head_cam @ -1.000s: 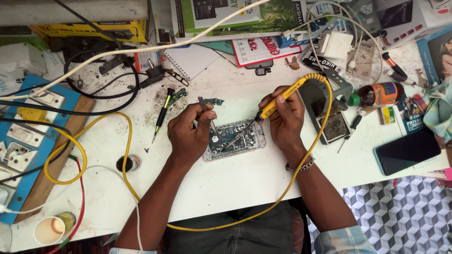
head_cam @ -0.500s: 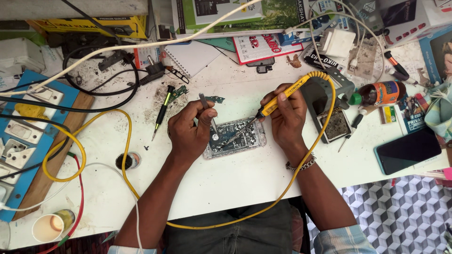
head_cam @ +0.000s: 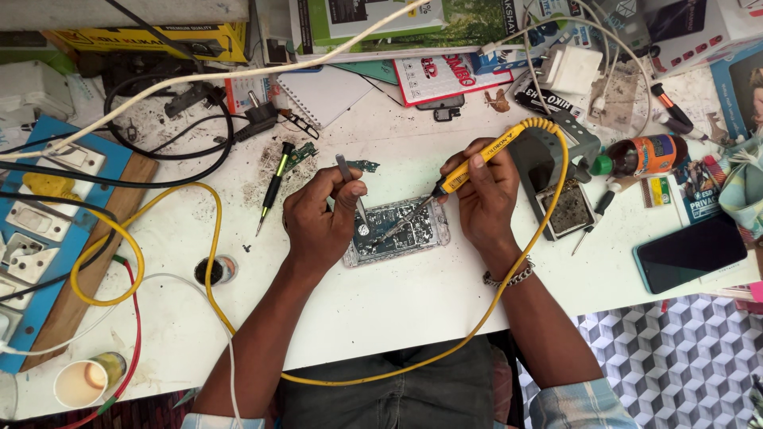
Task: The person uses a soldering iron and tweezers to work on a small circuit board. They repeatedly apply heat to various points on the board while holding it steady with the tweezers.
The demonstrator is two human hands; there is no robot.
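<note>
The white worktable (head_cam: 413,302) is crowded along its upper edge and left side, but bare tabletop runs below the hands toward the near edge at the lower centre of the frame, crossed only by a looping yellow cable (head_cam: 509,294). At the centre of the frame lies an opened phone (head_cam: 397,232), a flat rounded rectangle with its dark, densely patterned circuit board exposed inside a pale shiny frame. The left hand (head_cam: 322,222) arches over the phone's left end, fingers pinched shut on thin grey metal tweezers (head_cam: 351,187) that slant down to the board. The right hand (head_cam: 485,195) sits just right of the phone, fingers curled closed round the yellow handle of a soldering iron (head_cam: 469,171), its slim metal tip angled down-left onto the board. A green-handled screwdriver (head_cam: 272,187) lies left of the hands, a dark smartphone (head_cam: 690,253) at the right edge, and a paper cup (head_cam: 81,383) at lower left.
</note>
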